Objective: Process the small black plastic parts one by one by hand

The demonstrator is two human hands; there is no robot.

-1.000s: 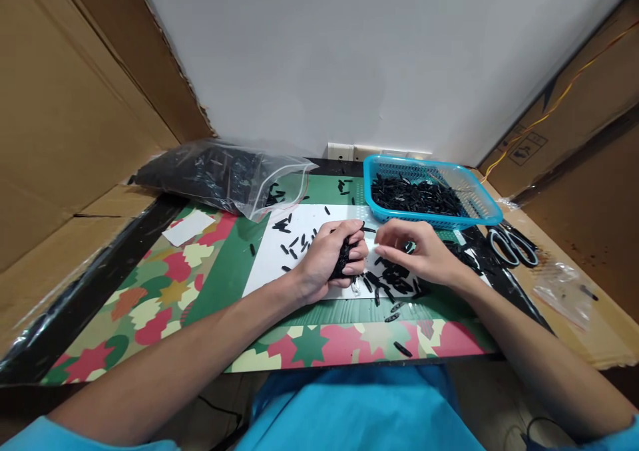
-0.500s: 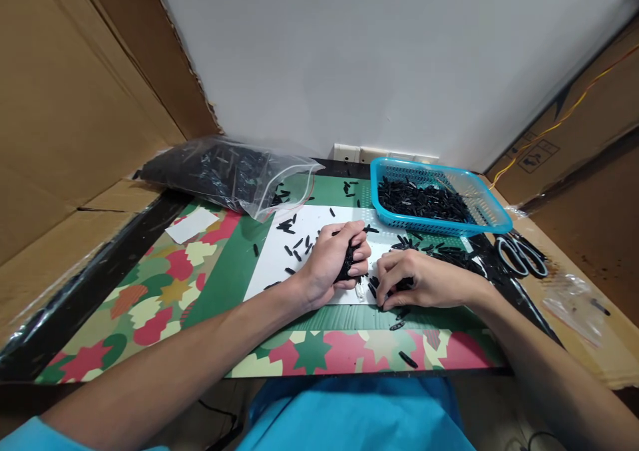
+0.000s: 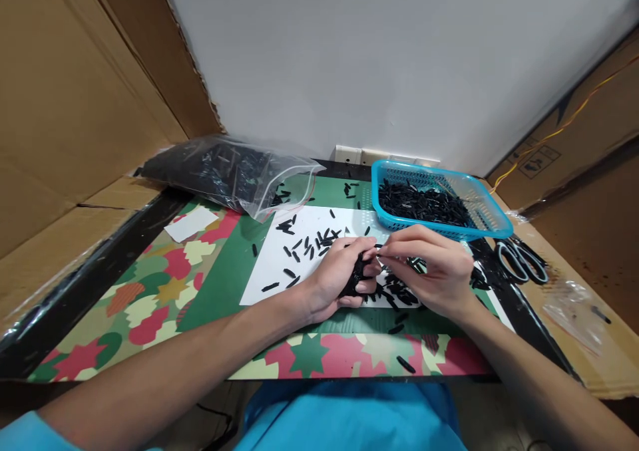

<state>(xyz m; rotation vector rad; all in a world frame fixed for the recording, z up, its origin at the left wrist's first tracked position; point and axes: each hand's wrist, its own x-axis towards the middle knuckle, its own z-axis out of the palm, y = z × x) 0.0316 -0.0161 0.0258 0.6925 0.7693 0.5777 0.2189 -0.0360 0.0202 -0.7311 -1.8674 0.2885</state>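
Observation:
A handful of small, slim black pieces (image 3: 356,279) fills my left hand (image 3: 344,271), whose fingers curl round it above the white sheet (image 3: 259,278). Close to its thumb, the thumb and fingertips of my right hand (image 3: 429,265) are pinched together; a tiny dark bit shows at the tips, too small to name. More loose black pieces (image 3: 399,290) lie beneath and between the hands, and others (image 3: 327,238) are scattered on the sheet to the left. What these pieces are exactly I cannot tell.
A blue plastic basket (image 3: 502,225) with many black pieces stands at the back right. Behind on the left lies a filled clear zip bag (image 3: 224,171). Scissors (image 3: 519,261) and a small plastic bag (image 3: 574,311) are at the right; a white paper piece (image 3: 191,224) lies left.
My right hand has risen from the sheet and moved up beside my left thumb. My left hand has shifted slightly right, still holding its black pieces, and more pieces now show between the hands.

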